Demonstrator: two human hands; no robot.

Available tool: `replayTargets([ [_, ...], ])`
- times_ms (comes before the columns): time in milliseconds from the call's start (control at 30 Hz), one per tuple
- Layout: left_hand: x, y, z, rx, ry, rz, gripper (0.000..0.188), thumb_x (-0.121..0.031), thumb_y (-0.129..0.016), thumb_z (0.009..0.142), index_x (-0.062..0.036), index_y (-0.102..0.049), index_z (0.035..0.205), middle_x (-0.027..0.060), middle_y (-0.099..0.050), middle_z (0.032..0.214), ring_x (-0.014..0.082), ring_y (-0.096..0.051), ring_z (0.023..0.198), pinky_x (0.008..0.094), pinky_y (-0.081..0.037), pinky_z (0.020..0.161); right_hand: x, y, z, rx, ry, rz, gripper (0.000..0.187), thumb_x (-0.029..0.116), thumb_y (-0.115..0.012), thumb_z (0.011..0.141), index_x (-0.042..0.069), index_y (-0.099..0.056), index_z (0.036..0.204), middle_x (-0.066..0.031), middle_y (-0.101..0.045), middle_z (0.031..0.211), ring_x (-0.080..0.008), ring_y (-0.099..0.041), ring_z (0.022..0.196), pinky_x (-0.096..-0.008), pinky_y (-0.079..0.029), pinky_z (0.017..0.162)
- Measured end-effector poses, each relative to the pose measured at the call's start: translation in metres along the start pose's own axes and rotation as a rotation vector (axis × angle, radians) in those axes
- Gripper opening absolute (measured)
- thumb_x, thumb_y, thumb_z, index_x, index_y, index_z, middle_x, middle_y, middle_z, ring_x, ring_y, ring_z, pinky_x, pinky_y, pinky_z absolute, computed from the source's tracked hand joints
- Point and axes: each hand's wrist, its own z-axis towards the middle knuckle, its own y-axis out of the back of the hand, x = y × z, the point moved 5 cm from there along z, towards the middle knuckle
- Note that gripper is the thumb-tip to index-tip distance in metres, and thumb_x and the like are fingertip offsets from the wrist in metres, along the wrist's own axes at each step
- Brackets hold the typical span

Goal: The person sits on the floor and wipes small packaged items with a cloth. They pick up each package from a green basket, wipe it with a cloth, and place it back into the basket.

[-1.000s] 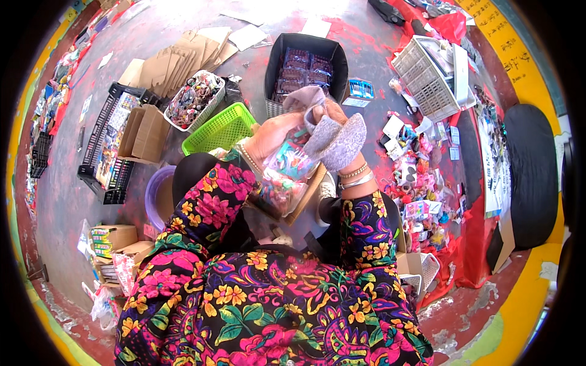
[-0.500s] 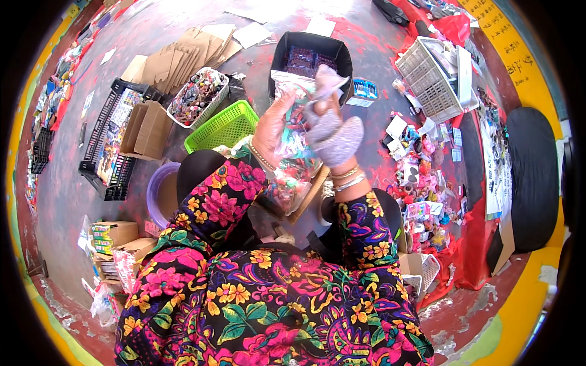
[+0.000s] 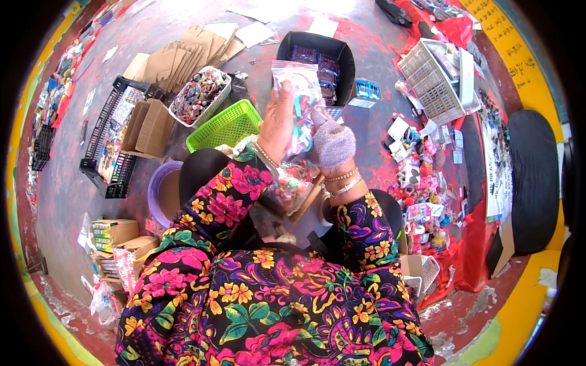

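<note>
The left hand (image 3: 278, 125) held a clear zip bag (image 3: 298, 97) of small coloured pieces upright, its grip closed on the bag's left side with the fingers flat along the plastic. The bag was in the air, beyond the far edge of the cardboard box (image 3: 309, 198) between the knees; in this view its top covered part of the left edge of the black-lined crate (image 3: 346, 64). The right hand (image 3: 334, 146), partly covered by a grey cloth glove, was at the bag's lower right side, its bare fingers close against it; whether that grip pinched the plastic or merely rested there, I could not tell.

A second bag (image 3: 290, 189) of coloured pieces lay along the cardboard box's left edge. The green basket (image 3: 224, 125) stood on the floor, its right edge near the left wrist.

Handled well, such a limp, loosely filled bag probably called for a steady hold below the zip strip, leaving the mouth uncreased, with light support low down so that the pieces settled evenly. Squeezing the middle would likely have pushed them up toward the strip, and the loose glove cloth seemed best kept clear of it.
</note>
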Motion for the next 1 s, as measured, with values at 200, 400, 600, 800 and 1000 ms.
replayTargets([
  [200, 0.0, -0.019, -0.014, 0.27, 0.155, -0.245, 0.044, -0.036, -0.054, 0.091, -0.0019, -0.05, 0.118, 0.0051, -0.055, 0.112, 0.0122, -0.051, 0.101, 0.0292, -0.042, 0.087, 0.018, 0.012, 0.001, 0.018, 0.429, -0.122, 0.02, 0.015, -0.046, 0.092, 0.007, -0.051, 0.11, -0.0072, -0.062, 0.096, -0.0199, -0.061, 0.083, -0.0311, -0.05, 0.069],
  [400, 0.007, -0.021, -0.015, 0.27, 0.344, -0.501, 0.032, -0.021, -0.058, 0.088, -0.0044, -0.052, 0.115, 0.0072, -0.06, 0.107, 0.0177, -0.058, 0.097, 0.0332, -0.047, 0.085, 0.019, 0.027, 0.005, -0.019, 0.525, -0.184, 0.032, 0.022, -0.033, 0.096, -0.001, -0.049, 0.111, -0.012, -0.059, 0.106, -0.0213, -0.055, 0.098, -0.0337, -0.043, 0.088],
  [600, 0.008, -0.004, 0.004, 0.167, 0.3, -0.767, 0.03, -0.017, -0.058, 0.088, -0.0043, -0.051, 0.115, 0.0086, -0.06, 0.105, 0.0216, -0.06, 0.093, 0.0382, -0.049, 0.083, 0.011, 0.018, 0.017, 0.065, -0.044, 0.693, 0.04, 0.028, -0.032, 0.096, -0.003, -0.05, 0.113, -0.0103, -0.056, 0.111, -0.0195, -0.053, 0.098, -0.0307, -0.04, 0.09],
  [800, 0.009, -0.011, -0.003, 0.193, 0.268, -0.773, 0.036, -0.021, -0.053, 0.092, -0.0018, -0.045, 0.121, 0.009, -0.055, 0.113, 0.0199, -0.055, 0.104, 0.0356, -0.044, 0.091, 0.004, -0.003, 0.009, -0.125, -0.031, 0.349, 0.035, 0.034, -0.041, 0.095, 0.005, -0.05, 0.114, -0.0054, -0.057, 0.109, -0.0169, -0.056, 0.095, -0.0312, -0.047, 0.08],
  [1000, 0.02, -0.032, -0.025, 0.268, 0.14, -0.524, 0.041, -0.011, -0.057, 0.089, -0.0053, -0.041, 0.126, 0.0061, -0.052, 0.117, 0.0165, -0.05, 0.109, 0.0332, -0.039, 0.096, -0.014, 0.002, 0.004, -0.266, -0.193, 0.768, 0.033, 0.032, -0.039, 0.097, 0.007, -0.05, 0.115, -0.0047, -0.057, 0.106, -0.0162, -0.056, 0.094, -0.0299, -0.047, 0.078],
])
